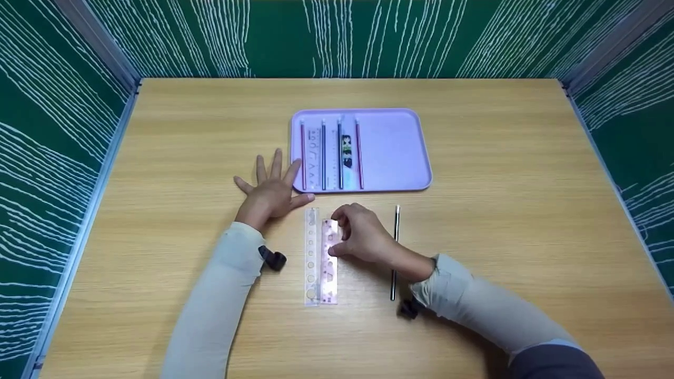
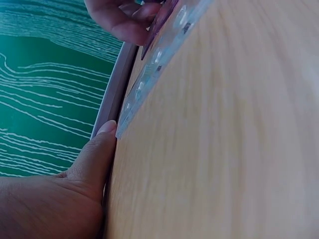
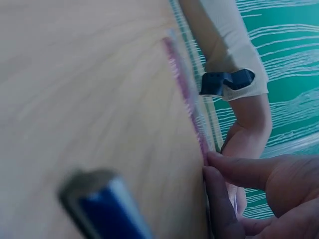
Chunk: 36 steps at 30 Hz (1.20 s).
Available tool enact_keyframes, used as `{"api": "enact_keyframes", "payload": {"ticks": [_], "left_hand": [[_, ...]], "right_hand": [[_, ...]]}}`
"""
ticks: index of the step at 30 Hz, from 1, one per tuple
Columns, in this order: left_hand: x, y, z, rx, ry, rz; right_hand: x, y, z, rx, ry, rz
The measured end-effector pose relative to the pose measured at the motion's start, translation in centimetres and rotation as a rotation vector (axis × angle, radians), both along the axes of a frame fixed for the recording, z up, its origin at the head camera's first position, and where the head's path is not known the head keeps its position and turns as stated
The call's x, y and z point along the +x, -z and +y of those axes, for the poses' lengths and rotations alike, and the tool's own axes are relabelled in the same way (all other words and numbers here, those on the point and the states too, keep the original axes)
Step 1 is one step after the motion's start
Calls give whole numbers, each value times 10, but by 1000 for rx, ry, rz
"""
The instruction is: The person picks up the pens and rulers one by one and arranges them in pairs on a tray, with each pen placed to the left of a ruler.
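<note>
My right hand point(image 1: 363, 234) is over a pink patterned stencil ruler point(image 1: 329, 284), its thumb and curled fingers pinching the ruler's long right edge. Just left of it lies a clear stencil ruler point(image 1: 310, 252) with round holes, nearly parallel. In the left wrist view the pink ruler point(image 2: 160, 22) looks slightly tilted at the fingers. My left hand point(image 1: 271, 195) lies spread flat at the near left corner of a purple tray point(image 1: 395, 152), index finger and thumb at its rim. A dark pencil point(image 1: 396, 226) rests on the table, partly hidden under my right wrist.
In the tray's left part, pencils and rulers stand side by side: a red pencil point(image 1: 303, 158), a clear stencil ruler point(image 1: 314, 158), dark pencils point(image 1: 324, 158), a ruler with cartoon figures point(image 1: 347, 150) and another red pencil point(image 1: 359, 158). Green, white-streaked panels point(image 1: 279, 42) border the table.
</note>
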State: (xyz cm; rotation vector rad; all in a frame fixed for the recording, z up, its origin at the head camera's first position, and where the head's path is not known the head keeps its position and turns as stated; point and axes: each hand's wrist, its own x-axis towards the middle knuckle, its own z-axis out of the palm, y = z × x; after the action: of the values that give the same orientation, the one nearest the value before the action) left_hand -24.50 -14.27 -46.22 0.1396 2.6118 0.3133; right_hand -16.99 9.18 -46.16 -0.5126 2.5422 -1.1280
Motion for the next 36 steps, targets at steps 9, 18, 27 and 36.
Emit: {"api": "enact_keyframes", "payload": {"ticks": [9, 18, 27, 36], "left_hand": [[0, -1, 0, -8, 2, -1], [0, 0, 0, 1, 2, -4], [0, 0, 0, 4, -3, -2], [0, -1, 0, -8, 2, -6]], "right_hand": [[0, 1, 2, -10, 2, 7], [-1, -2, 7, -120, 4, -21], [-2, -1, 11, -158, 22, -73], [-1, -2, 14, -361, 76, -307]]}}
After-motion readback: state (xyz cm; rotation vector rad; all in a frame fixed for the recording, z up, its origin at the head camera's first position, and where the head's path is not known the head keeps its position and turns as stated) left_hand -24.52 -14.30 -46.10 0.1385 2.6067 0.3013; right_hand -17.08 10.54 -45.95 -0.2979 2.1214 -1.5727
